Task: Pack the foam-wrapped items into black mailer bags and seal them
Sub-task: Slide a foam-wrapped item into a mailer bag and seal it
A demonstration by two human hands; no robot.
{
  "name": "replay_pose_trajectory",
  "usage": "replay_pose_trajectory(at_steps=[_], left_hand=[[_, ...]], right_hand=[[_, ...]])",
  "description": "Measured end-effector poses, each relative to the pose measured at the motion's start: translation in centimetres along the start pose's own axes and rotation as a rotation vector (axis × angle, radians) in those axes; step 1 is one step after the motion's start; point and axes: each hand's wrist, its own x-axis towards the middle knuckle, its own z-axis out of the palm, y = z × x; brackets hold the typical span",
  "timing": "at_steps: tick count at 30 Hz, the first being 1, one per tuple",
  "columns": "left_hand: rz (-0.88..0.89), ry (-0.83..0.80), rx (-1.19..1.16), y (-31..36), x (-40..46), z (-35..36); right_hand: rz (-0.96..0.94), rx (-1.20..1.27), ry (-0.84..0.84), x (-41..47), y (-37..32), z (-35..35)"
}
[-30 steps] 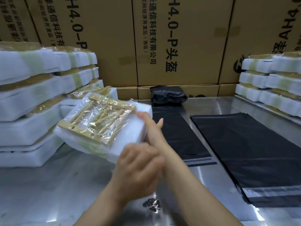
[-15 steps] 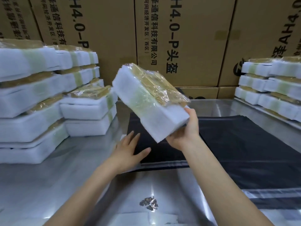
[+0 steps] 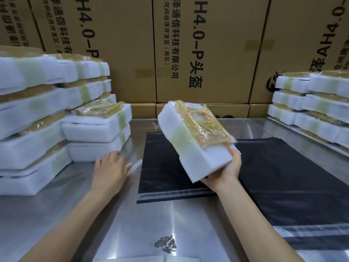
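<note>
The right hand grips the near right corner of a foam-wrapped item, thumb on top and fingers curled underneath, and holds it in the air above the narrow black mailer bag that lies flat on the steel table. The item is tilted, its long axis running from the near right, at the hand, up to the far left; the film-covered yellow face looks up and to the right, and a pale green band crosses its middle. The left hand hovers low, just left of the bag's left edge, fingers straight and slightly spread, holding nothing. A wider black bag lies to the right, partly under the narrow one. Stacks of foam-wrapped items stand on the left and on the far right, with cardboard boxes behind.

Compared with half a second ago, the item is lower and further right, and the left hand has slid left off the bag.
</note>
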Motion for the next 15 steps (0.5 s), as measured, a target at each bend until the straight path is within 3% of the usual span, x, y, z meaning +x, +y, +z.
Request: replay_pose_trajectory(at_steps=[2, 4, 7, 10, 12, 15], left_hand=[[0.111, 0.177, -0.142, 2.0, 0.4, -1.1], [0.292, 0.244, -0.255, 4.5, 0.2, -2.2], [0.461, 0.0, -0.338, 8.0, -0.4, -2.6], [0.479, -0.304, -0.261, 10.3, -0.7, -1.5], [0.446, -0.343, -0.294, 10.8, -0.5, -0.7], [0.408, -0.263, -0.39, 11.1, 0.2, -0.4]], right_hand=[[-0.019, 0.047, -0.027, -0.1, 0.1, 0.2], [-0.03, 0.096, -0.037, 0.0, 0.1, 0.2], [-0.04, 0.128, -0.029, 0.0, 0.2, 0.0], [-0.047, 0.163, -0.034, -0.4, 0.0, -0.4], [-0.054, 0.174, -0.03, -0.8, -0.4, -0.8], [-0.066, 0.159, -0.015, -1.3, -1.3, -1.1]])
